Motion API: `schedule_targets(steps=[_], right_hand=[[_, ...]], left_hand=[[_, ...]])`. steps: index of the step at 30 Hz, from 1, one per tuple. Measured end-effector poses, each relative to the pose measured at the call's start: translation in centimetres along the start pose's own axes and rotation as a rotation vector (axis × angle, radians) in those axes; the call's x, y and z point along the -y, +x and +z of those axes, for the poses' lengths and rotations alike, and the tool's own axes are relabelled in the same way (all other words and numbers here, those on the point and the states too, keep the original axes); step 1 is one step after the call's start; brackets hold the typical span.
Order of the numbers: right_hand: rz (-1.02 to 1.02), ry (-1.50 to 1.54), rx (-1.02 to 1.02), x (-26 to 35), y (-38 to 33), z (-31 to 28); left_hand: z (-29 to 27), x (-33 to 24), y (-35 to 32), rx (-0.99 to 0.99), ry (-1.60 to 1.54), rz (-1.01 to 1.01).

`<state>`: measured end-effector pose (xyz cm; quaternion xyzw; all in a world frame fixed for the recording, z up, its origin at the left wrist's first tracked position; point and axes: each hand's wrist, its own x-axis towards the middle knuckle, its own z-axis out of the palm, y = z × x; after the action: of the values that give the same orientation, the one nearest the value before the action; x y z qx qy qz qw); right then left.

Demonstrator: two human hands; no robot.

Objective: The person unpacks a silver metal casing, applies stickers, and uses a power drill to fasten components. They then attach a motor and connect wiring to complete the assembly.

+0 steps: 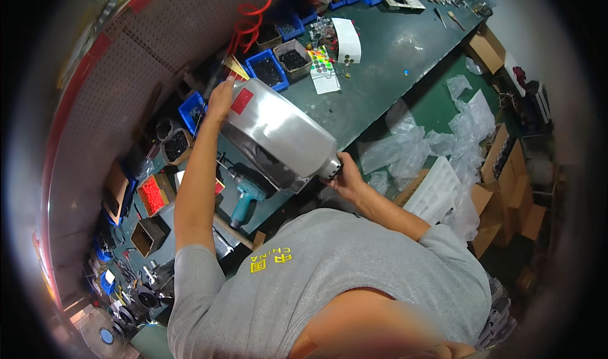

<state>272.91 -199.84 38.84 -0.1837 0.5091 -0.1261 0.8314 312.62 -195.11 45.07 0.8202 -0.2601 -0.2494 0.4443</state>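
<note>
A shiny brushed-metal housing with a red label and a short round collar lies slanted before me, its open side toward my body. Around its far left end my left hand is closed on the edge. At the opposite end my right hand grips the housing by the collar, some fingers hidden beneath it. Close to the housing's open side, a teal power drill lies on the green bench.
Blue bins and boxes of small dark parts line the bench's back. A red coiled hose hangs above. White sheets lie farther along. Beyond the bench edge are plastic bags and cardboard boxes. A box of red parts stands left.
</note>
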Motion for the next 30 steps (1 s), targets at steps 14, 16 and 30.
schedule_targets(steps=[14, 16, 30], right_hand=[[-0.313, 0.434, -0.258, 13.5, 8.1, -10.3], [-0.350, 0.561, -0.312, 16.8, 12.8, -15.0], [-0.419, 0.736, -0.262, 28.1, 29.0, -21.7]], left_hand=[[6.5, 5.4, -14.3, -0.145, -0.233, 0.029], [8.3, 9.2, -19.9, -0.155, -0.129, -0.087], [20.7, 13.4, -26.2, -0.344, -0.647, -0.973]])
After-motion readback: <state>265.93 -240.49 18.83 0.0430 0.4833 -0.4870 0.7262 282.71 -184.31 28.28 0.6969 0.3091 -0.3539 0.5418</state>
